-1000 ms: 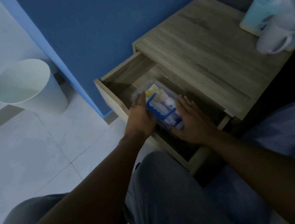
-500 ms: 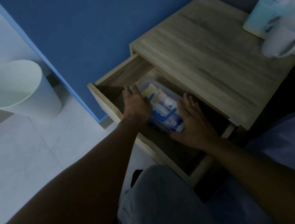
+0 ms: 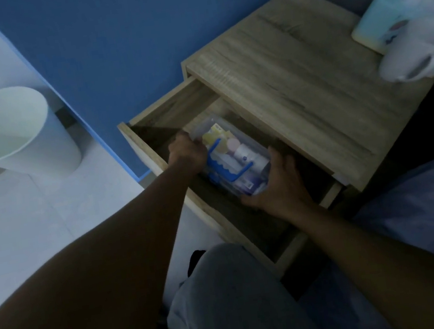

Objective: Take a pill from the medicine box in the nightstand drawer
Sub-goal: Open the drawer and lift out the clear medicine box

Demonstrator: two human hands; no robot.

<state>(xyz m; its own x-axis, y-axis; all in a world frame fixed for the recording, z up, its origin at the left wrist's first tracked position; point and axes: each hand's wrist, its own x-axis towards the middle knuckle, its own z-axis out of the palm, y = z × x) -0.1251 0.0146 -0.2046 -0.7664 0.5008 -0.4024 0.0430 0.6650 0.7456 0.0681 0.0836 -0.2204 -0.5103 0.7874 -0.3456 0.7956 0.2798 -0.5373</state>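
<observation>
Head view: the clear medicine box [image 3: 233, 159] sits in the open nightstand drawer [image 3: 174, 109] — left hand [image 3: 187, 151] and right hand [image 3: 276, 186] clasp opposite ends, fingers curled around it, probably to lift it level.

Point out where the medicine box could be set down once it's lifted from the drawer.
The nightstand top is bare from its drawer-side edge to the tissue pack and mug, which crowd the far right corner.

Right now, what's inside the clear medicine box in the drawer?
Through the lid of the medicine box: a white bottle, a yellow pack, a blue handle across the top. Both hands, left and right, cover its ends; no pills discernible.
</observation>
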